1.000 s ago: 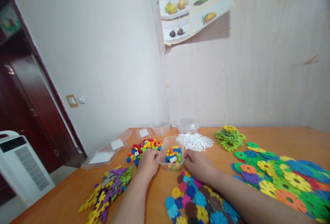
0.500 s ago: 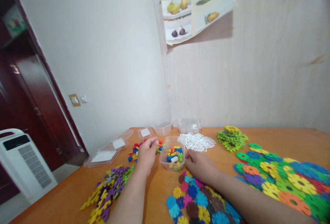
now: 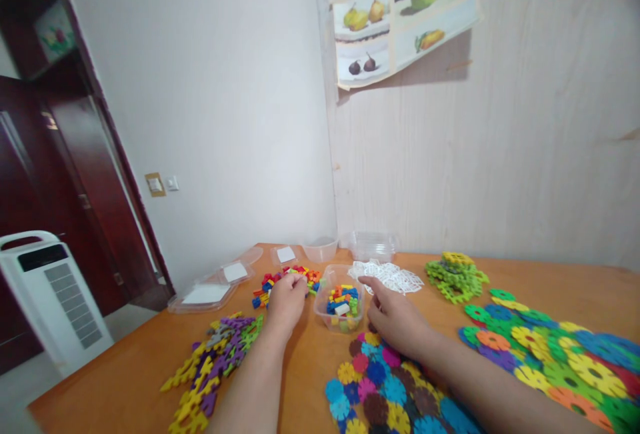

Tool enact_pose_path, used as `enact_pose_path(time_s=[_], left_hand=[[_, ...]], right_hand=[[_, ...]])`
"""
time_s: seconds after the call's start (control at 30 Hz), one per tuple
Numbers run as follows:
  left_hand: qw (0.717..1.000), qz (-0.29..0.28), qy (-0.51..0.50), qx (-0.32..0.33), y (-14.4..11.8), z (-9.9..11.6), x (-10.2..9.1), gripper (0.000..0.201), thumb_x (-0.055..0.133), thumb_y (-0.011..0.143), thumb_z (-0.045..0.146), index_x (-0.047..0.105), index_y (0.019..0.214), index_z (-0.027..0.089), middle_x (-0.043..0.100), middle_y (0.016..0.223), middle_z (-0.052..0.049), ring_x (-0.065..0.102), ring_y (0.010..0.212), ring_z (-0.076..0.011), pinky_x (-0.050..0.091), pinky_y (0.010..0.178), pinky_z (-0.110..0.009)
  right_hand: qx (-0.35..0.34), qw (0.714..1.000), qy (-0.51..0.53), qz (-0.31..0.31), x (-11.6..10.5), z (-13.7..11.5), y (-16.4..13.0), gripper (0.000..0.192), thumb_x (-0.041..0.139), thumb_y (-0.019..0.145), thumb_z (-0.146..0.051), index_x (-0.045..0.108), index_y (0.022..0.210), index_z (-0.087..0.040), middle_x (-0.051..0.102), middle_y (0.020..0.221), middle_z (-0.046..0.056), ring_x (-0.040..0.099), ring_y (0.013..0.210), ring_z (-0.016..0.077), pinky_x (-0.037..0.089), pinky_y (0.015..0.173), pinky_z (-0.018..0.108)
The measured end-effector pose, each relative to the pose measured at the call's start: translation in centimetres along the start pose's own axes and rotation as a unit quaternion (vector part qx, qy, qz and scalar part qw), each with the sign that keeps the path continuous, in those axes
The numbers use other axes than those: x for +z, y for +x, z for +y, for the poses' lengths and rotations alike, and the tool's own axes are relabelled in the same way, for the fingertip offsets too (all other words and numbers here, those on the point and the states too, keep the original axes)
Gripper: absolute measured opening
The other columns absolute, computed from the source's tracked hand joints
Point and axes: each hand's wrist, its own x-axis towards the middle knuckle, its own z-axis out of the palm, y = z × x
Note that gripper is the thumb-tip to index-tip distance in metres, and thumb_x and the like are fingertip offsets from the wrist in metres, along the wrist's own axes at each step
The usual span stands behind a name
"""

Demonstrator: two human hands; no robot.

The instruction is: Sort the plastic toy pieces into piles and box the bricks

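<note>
My left hand (image 3: 289, 301) is closed at the right part of a pile of small coloured building bricks (image 3: 265, 285), fingers bent down and pressed together; what they hold, if anything, is hidden. Just to its right stands a clear plastic container (image 3: 323, 317) with blue, yellow, green, orange and white bricks (image 3: 341, 309) inside. On the container's other side is my right hand (image 3: 397, 317), its index finger stretched toward the rim and the others loosely bent. I see nothing in it. I cannot tell whether the fingertip touches the rim.
Flower-shaped discs (image 3: 376, 381) lie under my right forearm, larger ones (image 3: 545, 354) farther right. Yellow and purple interlocking pieces (image 3: 210, 367) lie left. White pieces (image 3: 387, 277), green pieces (image 3: 455, 277), stacked clear containers (image 3: 373, 246) and lids (image 3: 205, 294) sit toward the back.
The index finger of my right hand has stretched out and risen beside the container. My left hand has dipped slightly into the brick pile. The whole view has shifted a little.
</note>
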Motion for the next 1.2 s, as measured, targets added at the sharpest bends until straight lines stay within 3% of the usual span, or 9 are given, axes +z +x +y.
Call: enact_pose_path(time_s=[0.1, 0.2, 0.3, 0.43, 0.67, 0.83, 0.93, 1.07, 1.2], left_hand=[[1.0, 0.007, 0.008, 0.005, 0.0, -0.3, 0.0, 0.025, 0.05, 0.083, 0.036, 0.064, 0.071, 0.018, 0.066, 0.066, 0.0, 0.058, 0.063, -0.0154, 0.033, 0.056, -0.024], [1.0, 0.009, 0.01, 0.006, 0.1, -0.7, 0.0, 0.027, 0.05, 0.084, 0.037, 0.063, 0.069, 0.018, 0.066, 0.066, 0.0, 0.057, 0.062, -0.0152, 0.032, 0.056, -0.024], [1.0, 0.013, 0.011, 0.005, 0.0, -0.7, -0.1, 0.028, 0.05, 0.084, 0.037, 0.065, 0.07, 0.018, 0.067, 0.067, -0.001, 0.058, 0.063, -0.0155, 0.033, 0.056, -0.025], [1.0, 0.017, 0.013, -0.01, -0.2, -0.4, -0.2, 0.029, 0.049, 0.084, 0.039, 0.066, 0.074, 0.018, 0.067, 0.067, -0.001, 0.058, 0.062, -0.016, 0.033, 0.056, -0.025], [1.0, 0.014, 0.016, 0.004, -0.5, -0.3, -0.5, 0.026, 0.05, 0.083, 0.035, 0.064, 0.068, 0.019, 0.066, 0.066, 0.0, 0.06, 0.067, -0.0167, 0.035, 0.058, -0.024], [1.0, 0.02, 0.022, -0.001, -0.8, -0.4, -0.7, 0.027, 0.05, 0.084, 0.037, 0.062, 0.066, 0.019, 0.064, 0.062, 0.001, 0.058, 0.064, -0.0162, 0.034, 0.058, -0.024], [0.999, 0.033, 0.03, -0.007, -0.7, -0.7, -0.9, 0.028, 0.05, 0.085, 0.037, 0.063, 0.067, 0.019, 0.065, 0.064, 0.0, 0.059, 0.064, -0.0169, 0.036, 0.06, -0.025], [0.997, 0.063, 0.037, -0.035, -0.5, -0.9, -1.2, 0.026, 0.051, 0.084, 0.036, 0.069, 0.076, 0.019, 0.071, 0.072, -0.003, 0.063, 0.071, -0.0196, 0.039, 0.064, -0.026], [0.993, 0.094, 0.035, -0.06, -0.4, -1.1, -1.6, 0.023, 0.052, 0.083, 0.032, 0.071, 0.083, 0.019, 0.074, 0.08, -0.005, 0.065, 0.077, -0.0214, 0.041, 0.066, -0.027]], right_hand=[[-0.049, 0.998, -0.016, -0.04, -0.5, -1.2, -0.8, 0.036, 0.053, 0.086, -0.021, 0.066, 0.12, -0.025, 0.072, 0.09, 0.003, 0.063, 0.075, 0.0165, 0.036, 0.063, 0.024], [-0.079, 0.994, -0.039, -0.057, -0.5, -2.4, -1.5, 0.015, 0.061, 0.085, -0.031, 0.07, 0.094, -0.023, 0.07, 0.085, 0.003, 0.06, 0.072, 0.0156, 0.033, 0.06, 0.024], [-0.111, 0.991, -0.052, -0.055, -0.5, -3.0, -1.8, 0.018, 0.06, 0.088, -0.038, 0.067, 0.083, -0.022, 0.069, 0.083, 0.002, 0.059, 0.072, 0.0148, 0.032, 0.06, 0.023], [-0.094, 0.992, -0.079, -0.038, -0.6, -2.9, -1.6, 0.022, 0.058, 0.09, -0.039, 0.065, 0.081, -0.021, 0.068, 0.081, 0.002, 0.058, 0.071, 0.0147, 0.029, 0.059, 0.024], [-0.114, 0.99, -0.069, -0.055, -0.2, -2.9, -1.8, 0.034, 0.055, 0.093, -0.05, 0.067, 0.081, -0.021, 0.07, 0.081, 0.002, 0.059, 0.072, 0.0147, 0.03, 0.06, 0.023], [-0.092, 0.993, -0.062, -0.043, -0.1, -2.6, -1.7, 0.026, 0.057, 0.091, -0.044, 0.068, 0.083, -0.021, 0.071, 0.081, 0.001, 0.061, 0.073, 0.0148, 0.03, 0.06, 0.023], [-0.077, 0.995, -0.043, -0.042, -0.3, -2.5, -1.7, 0.03, 0.059, 0.09, -0.049, 0.069, 0.101, -0.023, 0.071, 0.079, 0.0, 0.062, 0.072, 0.0158, 0.029, 0.058, 0.024], [-0.067, 0.997, 0.005, -0.027, -0.3, -2.1, -1.6, 0.057, 0.051, 0.092, -0.06, 0.054, 0.135, -0.023, 0.069, 0.075, 0.0, 0.063, 0.068, 0.0172, 0.033, 0.058, 0.025], [-0.036, 0.998, 0.035, 0.023, -0.2, -1.4, -1.1, 0.053, 0.04, 0.097, -0.058, 0.056, 0.132, -0.021, 0.065, 0.072, 0.0, 0.063, 0.068, 0.0184, 0.037, 0.06, 0.026]])
